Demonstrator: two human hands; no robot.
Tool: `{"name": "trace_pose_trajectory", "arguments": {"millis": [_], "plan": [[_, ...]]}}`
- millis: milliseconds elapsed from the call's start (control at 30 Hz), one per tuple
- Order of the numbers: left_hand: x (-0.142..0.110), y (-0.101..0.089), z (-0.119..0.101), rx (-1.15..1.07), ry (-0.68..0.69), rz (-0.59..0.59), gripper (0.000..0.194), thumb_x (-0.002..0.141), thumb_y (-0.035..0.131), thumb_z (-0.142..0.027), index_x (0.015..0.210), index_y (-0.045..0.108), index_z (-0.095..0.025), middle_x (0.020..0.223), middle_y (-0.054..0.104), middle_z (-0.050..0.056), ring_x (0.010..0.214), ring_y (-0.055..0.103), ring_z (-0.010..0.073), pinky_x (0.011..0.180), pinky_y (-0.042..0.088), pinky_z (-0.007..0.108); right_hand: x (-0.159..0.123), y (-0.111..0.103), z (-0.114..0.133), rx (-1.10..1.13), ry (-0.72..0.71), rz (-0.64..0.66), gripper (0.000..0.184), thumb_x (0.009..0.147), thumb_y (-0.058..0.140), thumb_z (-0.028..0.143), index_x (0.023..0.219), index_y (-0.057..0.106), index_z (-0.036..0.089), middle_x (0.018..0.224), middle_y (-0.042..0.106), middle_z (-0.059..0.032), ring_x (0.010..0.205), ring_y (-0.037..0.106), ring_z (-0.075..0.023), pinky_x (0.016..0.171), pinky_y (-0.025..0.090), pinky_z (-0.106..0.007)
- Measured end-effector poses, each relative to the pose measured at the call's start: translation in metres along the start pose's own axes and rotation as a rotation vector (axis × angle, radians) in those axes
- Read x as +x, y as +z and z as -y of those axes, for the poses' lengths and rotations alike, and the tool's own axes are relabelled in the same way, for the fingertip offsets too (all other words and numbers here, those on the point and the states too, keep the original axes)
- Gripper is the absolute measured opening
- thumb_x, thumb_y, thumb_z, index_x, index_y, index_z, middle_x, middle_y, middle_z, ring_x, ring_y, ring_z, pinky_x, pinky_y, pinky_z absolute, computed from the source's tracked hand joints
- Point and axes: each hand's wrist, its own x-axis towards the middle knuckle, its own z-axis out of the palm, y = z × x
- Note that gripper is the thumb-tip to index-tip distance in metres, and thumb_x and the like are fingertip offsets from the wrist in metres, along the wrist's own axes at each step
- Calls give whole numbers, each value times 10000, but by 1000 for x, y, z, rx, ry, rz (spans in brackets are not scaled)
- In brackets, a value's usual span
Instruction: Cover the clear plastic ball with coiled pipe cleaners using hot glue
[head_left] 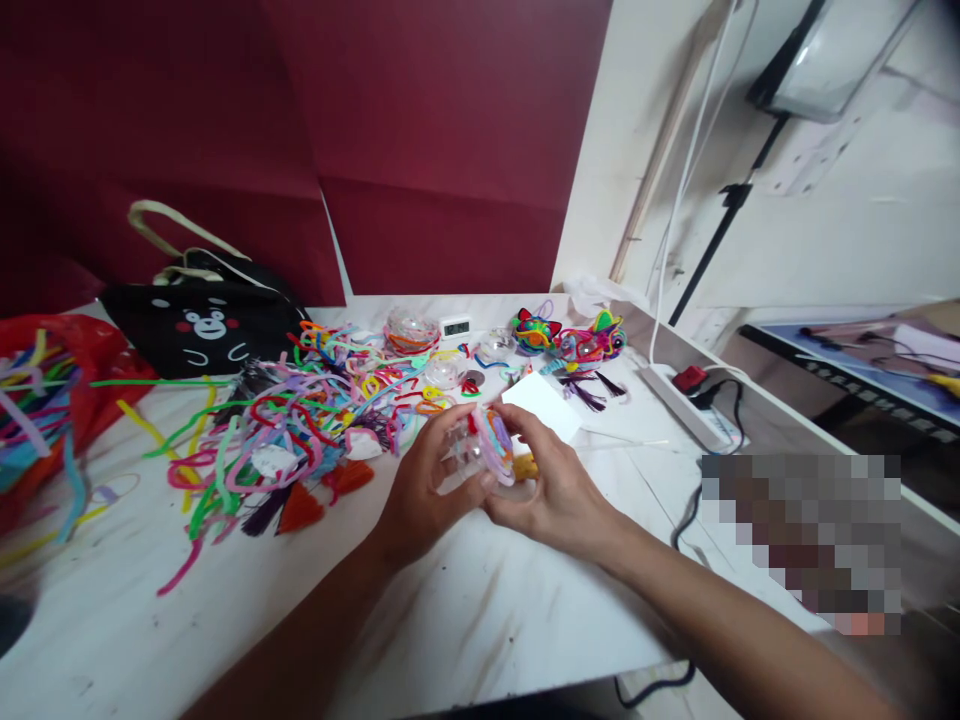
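Observation:
Between my hands, above the white table [480, 600], is a clear plastic ball [468, 452] with a coil of pink, purple, orange and blue pipe cleaners [496, 446] round its right side. My left hand [424, 490] is curled around the clear side, its thumb at the front. On the coil side, my right hand [551, 485] grips with thumb and fingers. A small yellow piece [525, 466] shows by the right palm; I cannot tell what it is. Behind the hands lies a white sheet [541, 405].
Loose pipe cleaners [300, 410] and orange tassels [301, 508] heap up at left, near a black bag [202, 330]. Farther back are finished-looking colourful balls [592, 340], clear balls [444, 374] and a small digital clock [454, 328]. A power strip [686, 408] lies at right.

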Motion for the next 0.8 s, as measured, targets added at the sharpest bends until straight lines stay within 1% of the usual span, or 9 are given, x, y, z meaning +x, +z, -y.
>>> {"name": "trace_pose_trajectory", "arguments": {"millis": [100, 167, 233, 333, 400, 500, 600, 667, 800], "plan": [[4, -3, -1, -24, -28, -58, 655, 789, 931, -343, 1391, 676, -296, 1392, 765, 97, 1250, 760, 373, 1029, 664, 530, 0, -17, 0, 21, 54, 11, 794, 839, 836, 385, 1540, 505, 215, 1415, 737, -176, 1269, 735, -336, 1074, 607, -519], [8, -5, -2, -37, -37, -99, 681, 778, 943, -375, 1392, 666, -276, 1318, 791, 100, 1172, 788, 363, 960, 680, 495, -3, -34, -3, -45, 82, 1, 629, 879, 811, 401, 1444, 599, 224, 1388, 753, -156, 1236, 744, -326, 1052, 608, -507], [12, -8, -3, -37, -20, -136, 687, 762, 953, -398, 1375, 674, -258, 1310, 789, 108, 1131, 795, 356, 905, 685, 461, -8, -50, -7, -167, 168, 14, 449, 921, 763, 405, 1322, 692, 215, 1292, 783, -149, 1175, 759, -333, 980, 620, -484], [15, -10, -3, -29, 16, -172, 685, 743, 964, -419, 1345, 690, -239, 1332, 772, 119, 1141, 781, 359, 892, 676, 445, -21, -66, -16, -351, 337, 165, 245, 936, 709, 359, 1108, 758, 192, 1095, 806, -140, 982, 785, -314, 850, 609, -435], [15, -11, -3, -35, 19, -192, 678, 769, 957, -422, 1361, 678, -246, 1315, 769, 103, 1153, 769, 337, 905, 663, 425, -29, -69, -20, -437, 443, 291, 163, 921, 701, 315, 1011, 751, 188, 1016, 809, -127, 886, 776, -292, 790, 581, -406], [14, -12, -4, -46, 0, -224, 651, 816, 941, -418, 1384, 654, -275, 1317, 758, 61, 1195, 739, 288, 971, 629, 381, -38, -67, -26, -466, 564, 396, 165, 914, 716, 317, 1024, 744, 197, 987, 825, -112, 819, 761, -266, 739, 539, -377], [15, -13, -2, -36, 0, -246, 666, 804, 948, -447, 1377, 653, -278, 1329, 750, 57, 1243, 712, 298, 1028, 601, 388, -41, -65, -31, -424, 620, 419, 224, 920, 741, 395, 1060, 757, 221, 937, 835, -89, 780, 748, -256, 713, 507, -368], [16, -14, 0, -34, 4, -251, 695, 787, 955, -461, 1378, 649, -261, 1316, 750, 75, 1237, 713, 319, 995, 611, 399, -41, -63, -35, -386, 633, 429, 222, 912, 743, 409, 1046, 760, 233, 909, 831, -70, 771, 737, -250, 709, 493, -367], [18, -15, 2, -66, 1, -261, 684, 786, 955, -446, 1371, 654, -258, 1339, 741, 82, 1247, 717, 323, 944, 628, 373, -36, -59, -40, -319, 689, 414, 182, 852, 754, 399, 901, 730, 226, 843, 796, -60, 734, 687, -235, 689, 461, -364]]}}
